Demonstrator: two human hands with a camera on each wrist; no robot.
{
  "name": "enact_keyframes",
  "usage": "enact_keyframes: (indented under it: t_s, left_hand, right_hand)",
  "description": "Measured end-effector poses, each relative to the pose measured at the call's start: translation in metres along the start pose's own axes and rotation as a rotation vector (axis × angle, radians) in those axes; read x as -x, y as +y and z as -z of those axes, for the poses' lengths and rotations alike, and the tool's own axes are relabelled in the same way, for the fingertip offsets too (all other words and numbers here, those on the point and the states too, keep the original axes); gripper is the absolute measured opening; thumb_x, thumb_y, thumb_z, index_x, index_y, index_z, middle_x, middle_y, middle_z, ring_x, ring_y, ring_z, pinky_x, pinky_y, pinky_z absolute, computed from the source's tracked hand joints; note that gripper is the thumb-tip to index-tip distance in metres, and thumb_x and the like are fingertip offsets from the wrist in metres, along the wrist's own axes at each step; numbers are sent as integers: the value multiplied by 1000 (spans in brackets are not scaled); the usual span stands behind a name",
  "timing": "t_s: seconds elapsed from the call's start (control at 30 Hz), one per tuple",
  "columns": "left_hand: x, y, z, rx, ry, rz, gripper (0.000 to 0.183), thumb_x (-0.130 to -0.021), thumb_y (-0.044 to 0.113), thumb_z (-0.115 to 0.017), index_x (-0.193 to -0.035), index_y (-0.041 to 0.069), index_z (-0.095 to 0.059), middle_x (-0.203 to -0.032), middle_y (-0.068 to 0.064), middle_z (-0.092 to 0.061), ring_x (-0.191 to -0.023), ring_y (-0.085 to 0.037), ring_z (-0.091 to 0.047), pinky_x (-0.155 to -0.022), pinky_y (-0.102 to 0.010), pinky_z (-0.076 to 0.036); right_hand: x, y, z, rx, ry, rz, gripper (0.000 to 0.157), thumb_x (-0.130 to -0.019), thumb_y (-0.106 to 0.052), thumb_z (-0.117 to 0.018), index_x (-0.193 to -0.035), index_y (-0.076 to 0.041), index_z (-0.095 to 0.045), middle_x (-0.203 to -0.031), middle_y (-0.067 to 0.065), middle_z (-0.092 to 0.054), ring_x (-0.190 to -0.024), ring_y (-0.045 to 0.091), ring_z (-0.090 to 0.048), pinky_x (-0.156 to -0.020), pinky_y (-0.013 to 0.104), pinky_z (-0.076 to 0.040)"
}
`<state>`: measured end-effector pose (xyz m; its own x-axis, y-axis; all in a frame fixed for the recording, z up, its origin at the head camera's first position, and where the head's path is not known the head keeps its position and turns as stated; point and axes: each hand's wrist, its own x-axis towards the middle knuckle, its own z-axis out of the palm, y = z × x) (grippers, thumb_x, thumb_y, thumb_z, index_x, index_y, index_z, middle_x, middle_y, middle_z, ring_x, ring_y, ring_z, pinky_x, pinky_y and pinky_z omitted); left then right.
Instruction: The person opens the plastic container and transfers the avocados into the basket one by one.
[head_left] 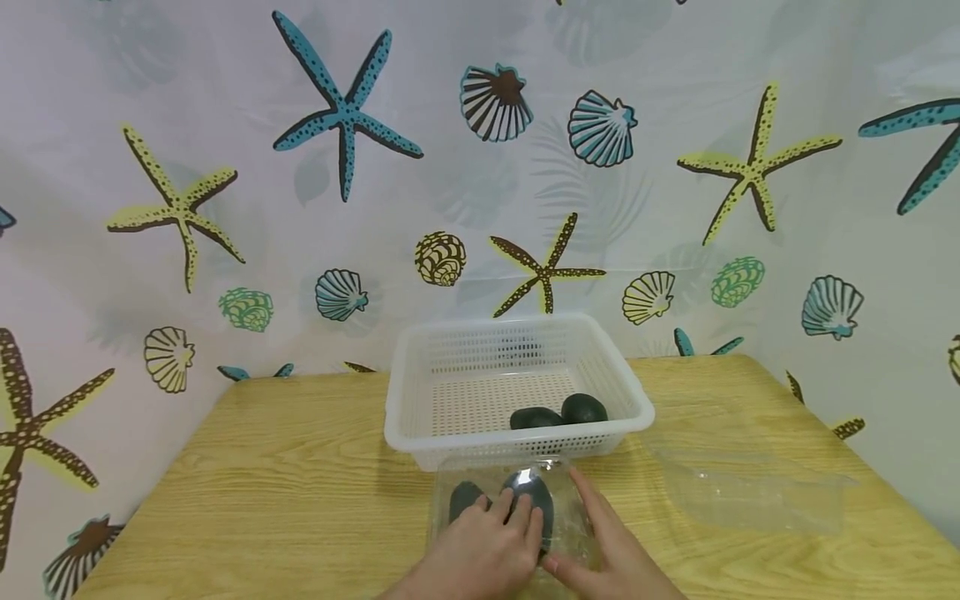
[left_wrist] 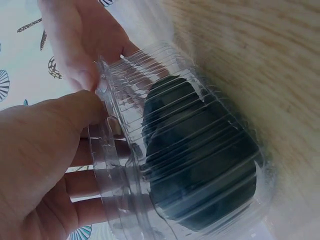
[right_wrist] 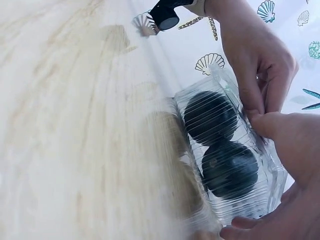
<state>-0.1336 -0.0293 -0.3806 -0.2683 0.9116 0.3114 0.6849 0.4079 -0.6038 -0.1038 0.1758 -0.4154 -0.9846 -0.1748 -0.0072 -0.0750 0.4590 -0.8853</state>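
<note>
A clear plastic clamshell box [head_left: 573, 508] with ribbed walls stands on the table in front of me, its lid down. Two dark green avocados [right_wrist: 231, 170] lie inside it, seen through the plastic. My left hand [head_left: 491, 542] lies over the lid with fingers spread across the top and its thumb at the near rim [left_wrist: 107, 150]. My right hand [head_left: 615, 550] grips the box's right side, fingers along that side and thumb at the near rim, close to the left thumb. Part of the box is hidden behind the hands.
Behind the box sits a white perforated basket [head_left: 405, 400] with two avocados [head_left: 583, 409] at its near right corner. Another clear plastic container [head_left: 750, 492] lies to the right on the wooden table [head_left: 300, 467]. A patterned curtain [head_left: 480, 192] hangs around the table.
</note>
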Motion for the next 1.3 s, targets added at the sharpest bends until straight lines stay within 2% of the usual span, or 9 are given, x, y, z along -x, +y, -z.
enact_keyframes:
  t_s: [0.3, 0.43, 0.47, 0.67, 0.73, 0.93, 1.0, 1.13, 1.3]
  left_hand:
    - [-6, -2, 7, 73, -85, 8, 27, -97, 36, -61, -115, 18, -72, -109, 4, -75, -94, -12, -72, -56, -22, -57]
    - [-9, -3, 9, 65, -58, 5, 21, -96, 34, -63, -108, 20, -73, -100, 7, -75, -82, -8, -71, -45, -20, -50]
    - [-9, -4, 9, 71, -53, 5, 20, -96, 33, -63, -107, 20, -73, -99, 7, -75, -80, -8, -71, -44, -19, -48]
    - [-10, -10, 8, 127, 122, 90, 7, -86, 25, -73, -92, 21, -74, -89, 10, -76, -68, -5, -68, -43, -20, -47]
    - [-11, -12, 7, 138, 190, 120, 3, -82, 22, -75, -84, 22, -72, -82, 12, -75, -62, -3, -66, -41, -21, -43]
    - [-11, -19, 11, 232, 149, 159, 9, -84, 27, -75, -82, 22, -67, -71, 14, -70, -52, -1, -58, -37, -18, -29]
    - [-12, -23, 13, 225, 174, 177, 13, -84, 27, -75, -78, 23, -65, -65, 15, -66, -48, -1, -54, -36, -17, -28]
    - [-15, -33, 17, 208, 239, 236, 18, -83, 28, -77, -75, 22, -62, -59, 14, -62, -46, 0, -50, -38, -17, -38]
    - [-17, -44, 21, 232, 254, 266, 25, -87, 31, -76, -77, 17, -57, -58, 10, -57, -48, -2, -51, -42, -20, -44]
  right_hand:
    - [0, 7, -1, -39, -5, 10, 105, -87, -30, -73, -160, -12, 0, -162, 30, -10, -141, 55, -29, -105, 67, -38]
    - [1, 9, -6, -68, -5, 36, 103, -88, -21, -71, -160, -9, 2, -162, 31, -5, -143, 55, -24, -109, 66, -35]
    - [1, 10, -7, -66, -13, 40, 102, -89, -18, -69, -159, -7, 4, -162, 32, -3, -138, 54, -35, -107, 60, -40]
    - [2, 16, -6, -91, 33, -5, 77, -99, -7, -49, -158, 0, 0, -162, 30, -6, -144, 44, -27, -116, 57, -26]
    - [3, 17, -4, -110, 46, -21, 72, -101, -7, -46, -159, -1, -4, -163, 28, -8, -149, 41, -13, -117, 59, -15]
    - [3, 18, -1, -126, -42, 69, 64, -105, -11, -40, -158, 1, -6, -163, 26, -9, -147, 38, -13, -110, 10, -20]
    - [3, 20, 0, -121, -68, 128, 62, -105, -7, -38, -156, 6, -6, -161, 31, -11, -145, 43, -17, -105, 5, -21]
    - [3, 23, 1, -63, -63, 168, 61, -101, 1, -38, -152, 15, -7, -156, 40, -13, -141, 55, -26, -107, 14, -33]
    - [3, 23, 1, -2, -44, 177, 62, -99, 4, -39, -151, 17, -8, -154, 43, -13, -136, 59, -33, -110, 46, -41]
